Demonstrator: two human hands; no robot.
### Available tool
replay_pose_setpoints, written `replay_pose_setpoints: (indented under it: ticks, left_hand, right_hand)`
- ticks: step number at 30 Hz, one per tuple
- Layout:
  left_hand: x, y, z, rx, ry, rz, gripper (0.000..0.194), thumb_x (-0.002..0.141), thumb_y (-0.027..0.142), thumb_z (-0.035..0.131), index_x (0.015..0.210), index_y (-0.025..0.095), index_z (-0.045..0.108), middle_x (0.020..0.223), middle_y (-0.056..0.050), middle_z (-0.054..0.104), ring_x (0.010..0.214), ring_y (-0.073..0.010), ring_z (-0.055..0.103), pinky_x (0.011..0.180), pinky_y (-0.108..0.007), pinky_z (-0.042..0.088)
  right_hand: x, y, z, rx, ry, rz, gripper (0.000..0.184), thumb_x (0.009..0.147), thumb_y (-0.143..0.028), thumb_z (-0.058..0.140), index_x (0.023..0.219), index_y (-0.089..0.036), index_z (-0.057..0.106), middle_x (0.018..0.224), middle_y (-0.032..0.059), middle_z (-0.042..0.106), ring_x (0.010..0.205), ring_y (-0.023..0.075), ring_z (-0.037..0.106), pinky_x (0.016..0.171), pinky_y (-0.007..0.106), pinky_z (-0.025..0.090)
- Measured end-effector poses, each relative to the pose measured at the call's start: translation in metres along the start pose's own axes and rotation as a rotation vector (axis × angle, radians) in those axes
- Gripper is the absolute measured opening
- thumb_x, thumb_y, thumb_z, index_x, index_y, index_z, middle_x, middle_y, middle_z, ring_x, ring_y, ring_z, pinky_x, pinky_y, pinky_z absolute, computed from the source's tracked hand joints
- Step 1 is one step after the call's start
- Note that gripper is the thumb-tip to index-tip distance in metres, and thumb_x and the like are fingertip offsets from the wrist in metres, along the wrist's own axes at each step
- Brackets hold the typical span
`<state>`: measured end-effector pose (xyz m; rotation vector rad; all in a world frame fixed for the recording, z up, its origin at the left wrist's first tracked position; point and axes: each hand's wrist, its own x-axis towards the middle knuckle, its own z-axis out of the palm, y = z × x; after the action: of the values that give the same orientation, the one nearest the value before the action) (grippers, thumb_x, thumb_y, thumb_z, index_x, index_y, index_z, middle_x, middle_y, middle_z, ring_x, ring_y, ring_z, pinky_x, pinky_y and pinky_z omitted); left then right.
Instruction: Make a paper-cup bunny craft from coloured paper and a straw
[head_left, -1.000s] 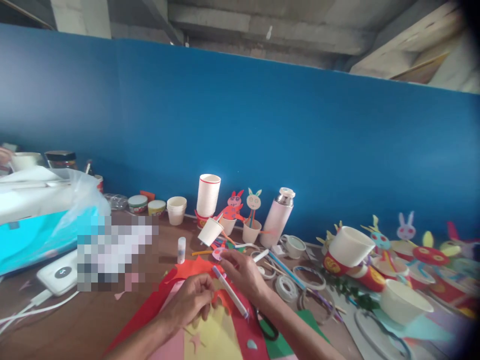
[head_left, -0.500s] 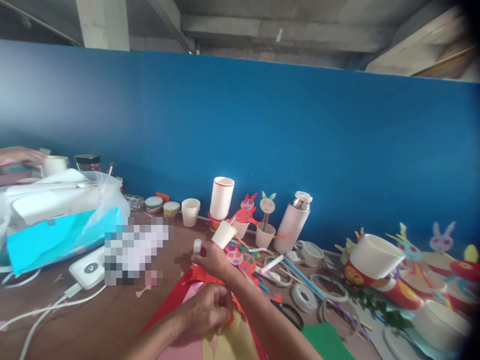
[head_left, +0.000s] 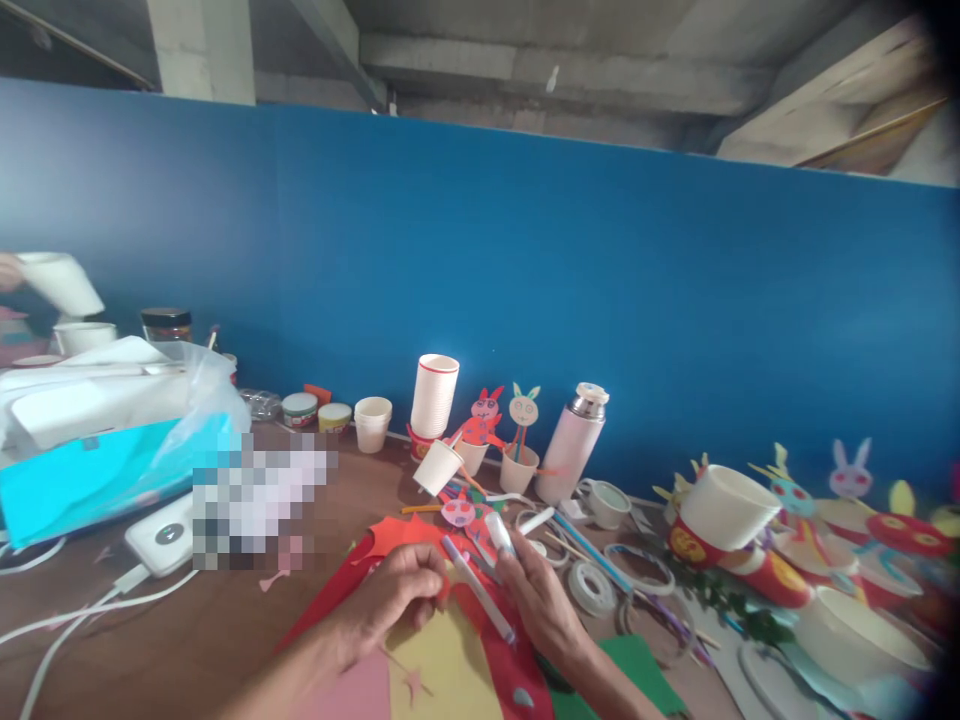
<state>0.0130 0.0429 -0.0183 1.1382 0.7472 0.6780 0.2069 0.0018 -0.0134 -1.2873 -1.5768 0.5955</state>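
Note:
My right hand is closed around a white glue stick, whose end points up and away from me. Between the fingertips of my left hand is a small piece of red-orange paper, mostly hidden. Below both hands lie sheets of coloured paper: a yellow sheet, a pink one and red paper under them. A white marker with purple ends lies between my hands. On the yellow sheet rests a small pink paper scrap.
Behind my hands stand a tipped paper cup, a cup stack, paper figures in cups and a thermos. Tape rolls and sticks crowd the right. A power bank with cables lies left. Another person's hand holds a cup.
My right hand has moved right with the glue stick, uncrossing from over my left arm. My left hand has shifted slightly left. At far left, the other person's hand has raised a cup.

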Motion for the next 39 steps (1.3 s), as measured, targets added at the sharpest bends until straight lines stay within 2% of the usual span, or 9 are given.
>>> replay_pose_setpoints:
  ticks: [5, 12, 15, 18, 21, 25, 31, 35, 39]
  left_hand:
    - [0.0, -0.002, 0.004, -0.103, 0.037, -0.037, 0.013, 0.061, 0.024, 0.054, 0.066, 0.017, 0.044, 0.051, 0.005, 0.054, 0.033, -0.0021, 0.032, 0.036, -0.017, 0.014]
    - [-0.002, -0.004, 0.009, -0.024, -0.028, -0.022, 0.014, 0.065, 0.025, 0.055, 0.066, 0.017, 0.043, 0.054, 0.003, 0.056, 0.035, -0.003, 0.037, 0.036, -0.018, 0.017]
    - [-0.002, -0.004, 0.009, 0.015, -0.036, -0.02, 0.015, 0.066, 0.025, 0.056, 0.076, 0.017, 0.049, 0.051, 0.006, 0.053, 0.034, -0.0034, 0.035, 0.036, -0.018, 0.018]
    - [-0.001, -0.005, 0.009, 0.03, -0.039, -0.032, 0.025, 0.066, 0.024, 0.053, 0.09, 0.017, 0.054, 0.051, 0.007, 0.051, 0.033, -0.0034, 0.032, 0.037, -0.018, 0.018]
    - [-0.001, -0.007, 0.01, 0.104, -0.012, -0.043, 0.017, 0.063, 0.02, 0.048, 0.074, 0.015, 0.06, 0.048, 0.005, 0.05, 0.035, -0.0035, 0.031, 0.037, -0.018, 0.016]
    - [-0.004, -0.004, 0.015, 0.172, -0.008, -0.064, 0.016, 0.059, 0.019, 0.046, 0.064, 0.014, 0.06, 0.045, 0.005, 0.046, 0.035, -0.0039, 0.026, 0.038, -0.02, 0.013]
    - [-0.01, 0.001, 0.022, 0.179, -0.039, -0.035, 0.026, 0.069, 0.036, 0.052, 0.067, 0.012, 0.061, 0.053, 0.002, 0.048, 0.042, -0.0059, 0.034, 0.043, -0.02, 0.02]
    - [-0.008, -0.003, 0.023, 0.213, -0.059, 0.015, 0.04, 0.07, 0.053, 0.053, 0.057, 0.015, 0.053, 0.044, 0.006, 0.036, 0.04, -0.0058, 0.025, 0.041, -0.021, 0.015]
    - [-0.006, -0.002, 0.018, 0.28, -0.05, 0.015, 0.037, 0.071, 0.052, 0.053, 0.066, 0.015, 0.056, 0.048, 0.007, 0.035, 0.041, -0.006, 0.026, 0.041, -0.02, 0.016]
  right_hand:
    - [-0.02, 0.01, -0.006, 0.097, -0.017, 0.086, 0.034, 0.084, -0.045, 0.045, 0.103, -0.02, 0.058, 0.068, 0.0024, 0.057, 0.07, 0.0189, 0.054, 0.061, 0.026, 0.043]
    - [-0.024, -0.004, -0.002, 0.078, -0.116, 0.063, 0.031, 0.085, -0.045, 0.043, 0.098, -0.02, 0.056, 0.07, -0.0006, 0.054, 0.061, 0.0138, 0.048, 0.055, 0.021, 0.038]
    - [-0.028, -0.009, 0.001, 0.09, -0.185, 0.084, 0.026, 0.089, -0.04, 0.038, 0.094, -0.02, 0.053, 0.064, -0.0028, 0.05, 0.055, 0.0117, 0.044, 0.052, 0.021, 0.035]
    - [-0.029, -0.012, 0.003, 0.061, -0.21, 0.047, 0.021, 0.09, -0.036, 0.036, 0.089, -0.02, 0.051, 0.068, -0.0018, 0.051, 0.06, 0.0122, 0.046, 0.056, 0.021, 0.036]
    - [-0.03, -0.016, 0.001, -0.044, -0.213, 0.013, 0.017, 0.09, -0.031, 0.037, 0.093, -0.021, 0.051, 0.074, -0.0007, 0.055, 0.066, 0.0132, 0.05, 0.061, 0.021, 0.037]
    - [-0.032, -0.028, -0.003, -0.231, -0.227, -0.026, 0.021, 0.09, -0.029, 0.036, 0.102, -0.021, 0.052, 0.064, -0.0015, 0.056, 0.054, 0.013, 0.05, 0.054, 0.021, 0.034]
    - [-0.034, -0.045, -0.008, -0.323, -0.251, -0.153, 0.025, 0.09, -0.03, 0.037, 0.103, -0.024, 0.057, 0.062, -0.0002, 0.061, 0.049, 0.0126, 0.052, 0.05, 0.02, 0.034]
    - [-0.035, -0.035, -0.003, -0.384, -0.213, -0.175, 0.022, 0.088, -0.031, 0.041, 0.098, -0.025, 0.059, 0.063, 0.0003, 0.064, 0.053, 0.014, 0.058, 0.052, 0.02, 0.035]
    - [-0.033, -0.021, -0.003, -0.413, -0.22, -0.143, 0.025, 0.083, -0.031, 0.047, 0.106, -0.023, 0.053, 0.058, -0.0021, 0.061, 0.05, 0.0142, 0.056, 0.051, 0.021, 0.035]
